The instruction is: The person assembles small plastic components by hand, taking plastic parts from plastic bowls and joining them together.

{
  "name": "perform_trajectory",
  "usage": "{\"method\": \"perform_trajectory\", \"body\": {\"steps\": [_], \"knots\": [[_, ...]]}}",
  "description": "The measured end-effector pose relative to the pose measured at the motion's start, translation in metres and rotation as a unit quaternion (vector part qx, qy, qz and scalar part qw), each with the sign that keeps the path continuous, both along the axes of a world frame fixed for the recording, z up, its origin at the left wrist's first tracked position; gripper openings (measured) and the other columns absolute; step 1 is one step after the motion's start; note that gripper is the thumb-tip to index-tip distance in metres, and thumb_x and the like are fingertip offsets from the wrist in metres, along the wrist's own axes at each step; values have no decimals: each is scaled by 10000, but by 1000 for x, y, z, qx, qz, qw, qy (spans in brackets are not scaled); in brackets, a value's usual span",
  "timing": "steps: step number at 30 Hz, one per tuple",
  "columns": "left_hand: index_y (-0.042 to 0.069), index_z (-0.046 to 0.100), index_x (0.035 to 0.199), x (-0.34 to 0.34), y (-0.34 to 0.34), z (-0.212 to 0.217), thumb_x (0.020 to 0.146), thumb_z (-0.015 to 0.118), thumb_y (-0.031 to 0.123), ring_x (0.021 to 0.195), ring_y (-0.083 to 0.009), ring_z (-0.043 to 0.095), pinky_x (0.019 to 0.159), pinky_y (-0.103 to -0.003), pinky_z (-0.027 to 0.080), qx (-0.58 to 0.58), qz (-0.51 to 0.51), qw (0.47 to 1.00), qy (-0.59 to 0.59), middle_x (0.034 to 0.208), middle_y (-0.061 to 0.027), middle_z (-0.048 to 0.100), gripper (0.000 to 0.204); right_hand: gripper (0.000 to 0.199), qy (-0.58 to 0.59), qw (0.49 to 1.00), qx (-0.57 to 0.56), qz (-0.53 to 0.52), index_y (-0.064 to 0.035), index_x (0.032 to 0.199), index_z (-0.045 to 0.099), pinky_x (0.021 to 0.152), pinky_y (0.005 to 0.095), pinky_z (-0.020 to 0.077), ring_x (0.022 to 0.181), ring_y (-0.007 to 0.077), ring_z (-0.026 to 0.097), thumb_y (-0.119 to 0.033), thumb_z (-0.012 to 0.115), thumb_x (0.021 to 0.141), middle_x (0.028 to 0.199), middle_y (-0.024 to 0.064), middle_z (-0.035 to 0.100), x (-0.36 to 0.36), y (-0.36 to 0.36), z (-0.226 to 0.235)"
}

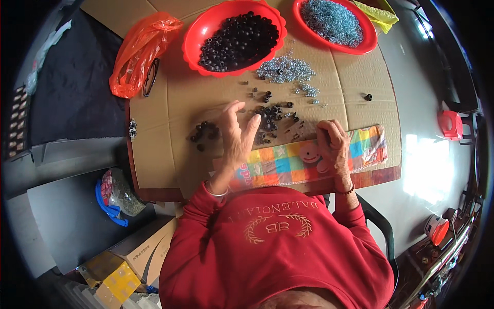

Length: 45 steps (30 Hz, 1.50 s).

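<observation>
My left hand (pixel 237 133) is over the cardboard, thumb and forefinger spread apart with nothing visible between them. It lies between a small cluster of black ring-like pieces (pixel 206 131) on its left and a larger pile of black pieces (pixel 268 117) on its right. My right hand (pixel 334 144) rests at the far edge of a colourful checked cloth (pixel 288 163), its fingers curled down and pressed together. Whatever is under those fingertips is hidden. Small dark pieces (pixel 297 130) lie just left of it. Beyond them is a heap of shiny bluish ring-like pieces (pixel 288 70).
A red basin (pixel 189 44) of black pieces and a red tray (pixel 366 45) of bluish pieces stand at the back. An orange plastic bag (pixel 139 56) lies at the back left beside dark-framed glasses (pixel 151 78). One black piece (pixel 368 97) sits apart at right.
</observation>
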<state>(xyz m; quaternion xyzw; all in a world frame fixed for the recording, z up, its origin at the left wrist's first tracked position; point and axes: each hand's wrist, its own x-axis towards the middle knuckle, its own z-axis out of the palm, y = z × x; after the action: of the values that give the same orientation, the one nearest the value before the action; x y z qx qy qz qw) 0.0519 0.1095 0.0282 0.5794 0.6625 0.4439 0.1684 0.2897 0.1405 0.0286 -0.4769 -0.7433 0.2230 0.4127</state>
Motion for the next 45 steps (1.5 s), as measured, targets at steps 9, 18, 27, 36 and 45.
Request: {"method": "perform_trajectory", "body": {"steps": [9, 18, 27, 36, 45], "knots": [[-1, 519, 1043, 41, 59, 28, 811, 538, 11, 946, -311, 515, 820, -384, 419, 94, -97, 977, 166, 1029, -149, 527, 233, 147, 26, 1000, -2, 3, -39, 836, 573, 543, 342, 453, 647, 280, 574, 35, 603, 714, 740, 106, 557, 21, 17, -1], [0, 540, 1064, 78, 139, 0, 800, 585, 61, 880, -345, 533, 758, -397, 444, 48, -85, 965, 242, 910, -180, 524, 274, 157, 43, 999, -10, 13, -52, 840, 573, 545, 348, 453, 649, 280, 572, 33, 607, 713, 735, 102, 551, 43, 27, -3], [20, 545, 913, 82, 146, -14, 772, 612, 49, 803, -301, 539, 695, -384, 440, 66, -79, 976, 190, 835, -140, 526, 158, 161, 41, 999, -5, 10, -28, 836, 564, 550, 326, 449, 643, 274, 584, 61, 607, 710, 736, 107, 562, 48, 33, -5], [-9, 561, 979, 72, 106, 22, 842, 607, 73, 741, -115, 567, 614, -219, 462, -102, -160, 879, -438, 876, -63, 603, 166, 166, 41, 999, -10, 20, -30, 842, 561, 550, 328, 445, 638, 271, 572, 67, 598, 714, 743, 104, 558, 43, 31, -9], [29, 575, 1064, 32, 49, 33, 851, 593, 80, 787, -123, 584, 637, -211, 481, -139, -180, 699, -679, 956, -76, 602, 221, 138, 27, 999, -26, -12, -23, 840, 567, 592, 303, 456, 674, 251, 584, 58, 588, 731, 763, 103, 572, 20, 12, -3]]}}
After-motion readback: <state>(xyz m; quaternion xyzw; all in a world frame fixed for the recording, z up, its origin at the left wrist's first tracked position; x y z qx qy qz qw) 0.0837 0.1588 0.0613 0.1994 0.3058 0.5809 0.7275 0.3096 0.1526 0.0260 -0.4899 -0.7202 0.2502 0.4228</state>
